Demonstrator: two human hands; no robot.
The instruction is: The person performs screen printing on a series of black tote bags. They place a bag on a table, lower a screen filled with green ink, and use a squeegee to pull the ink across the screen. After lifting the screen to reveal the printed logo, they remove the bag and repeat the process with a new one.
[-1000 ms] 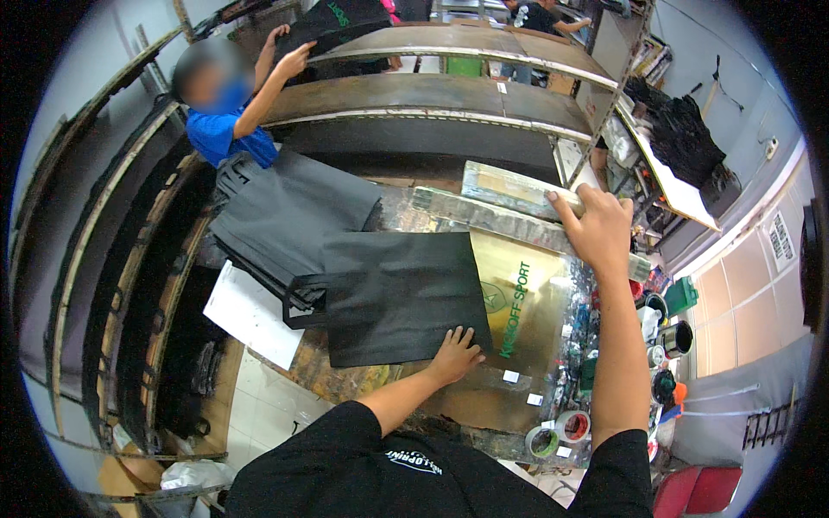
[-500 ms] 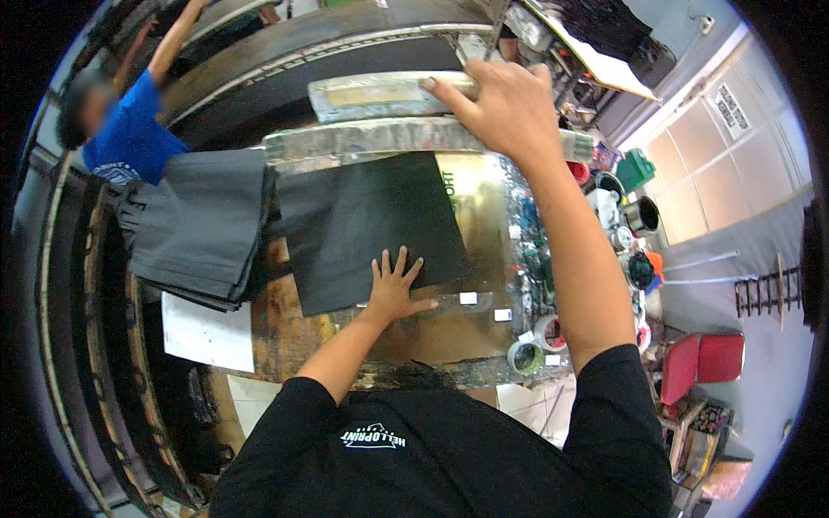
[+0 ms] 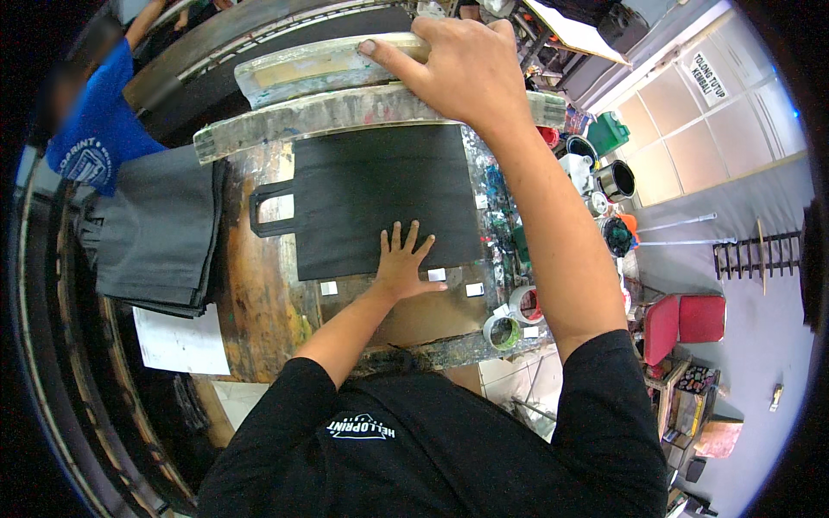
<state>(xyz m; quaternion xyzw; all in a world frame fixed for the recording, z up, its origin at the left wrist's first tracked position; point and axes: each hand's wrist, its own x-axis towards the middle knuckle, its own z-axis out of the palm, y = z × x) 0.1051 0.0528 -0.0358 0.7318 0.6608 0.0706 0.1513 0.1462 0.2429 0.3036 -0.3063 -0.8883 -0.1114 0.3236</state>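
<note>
A black fabric bag (image 3: 371,190) lies flat on the worktable, its handle (image 3: 273,209) sticking out to the left. My left hand (image 3: 402,263) rests spread on the bag's near edge, its thumb over the board beside a small white tab (image 3: 436,274). Beyond the bag, my right hand (image 3: 471,69) is closed over a pale, paint-smeared squeegee (image 3: 319,67), its thumb along the near side; the other fingertips are partly hidden. The squeegee sits just behind the stained bar of a screen frame (image 3: 285,123), which crosses the bag's far side.
A stack of black bags (image 3: 160,229) lies at the left, above a white sheet (image 3: 181,338). Tape rolls (image 3: 501,331) sit at the table's near right corner, with paint containers (image 3: 616,180) along the right. A person in a blue shirt (image 3: 108,125) is at far left.
The bag has gone from skewed to nearly square on the board, covering the yellowish strip at its right; its handle now shows. My left hand stays spread on it. The view has shifted.
</note>
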